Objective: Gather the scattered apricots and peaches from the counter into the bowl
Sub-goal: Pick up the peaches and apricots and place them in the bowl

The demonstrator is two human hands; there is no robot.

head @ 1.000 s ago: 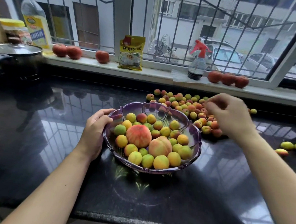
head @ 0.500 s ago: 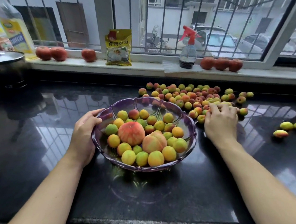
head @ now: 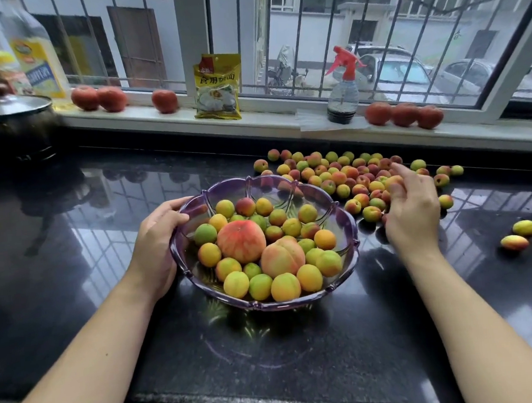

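A purple glass bowl (head: 265,306) sits mid-counter, holding two large peaches (head: 241,241) and many small yellow, green and orange apricots. My left hand (head: 157,240) grips the bowl's left rim. Behind and right of the bowl, a pile of apricots (head: 335,171) is spread on the black counter. My right hand (head: 413,216) rests on the near right edge of that pile, fingers curled around an orange apricot (head: 394,182). Three loose apricots (head: 524,228) lie apart at the far right.
The window sill behind holds red round fruits (head: 405,114), a yellow packet (head: 217,88) and a red-topped spray bottle (head: 342,95). A lidded black pot (head: 10,124) and an oil bottle (head: 37,60) stand at the back left. The counter's front edge (head: 272,402) is near me.
My right hand dropped from above the pile onto its near edge, then slid right and curled around an apricot. My left hand stayed on the bowl's rim.
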